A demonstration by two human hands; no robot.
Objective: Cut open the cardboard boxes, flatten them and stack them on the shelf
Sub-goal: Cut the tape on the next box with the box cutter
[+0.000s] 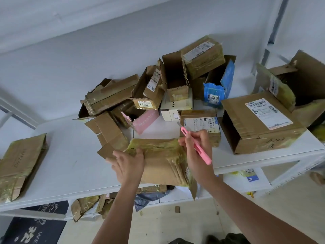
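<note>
Left hand should press flat on the taped box while right hand, fingers gripping the pink cutter, slits shallowly

A storeroom or parcel-sorting room, by the look of it. White metal shelving stands against a bare pale wall, its top heaped with opened shipping cartons bearing courier labels, more scraps on the lower shelf.

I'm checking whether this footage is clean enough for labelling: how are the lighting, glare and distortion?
Head view: soft, even light with faint shadows; wide-angle bending curves the shelf edge; yellowish tape on the box being held shows mild glare; the pink cutter and both hands are sharp; small label print stays unreadable.
</note>
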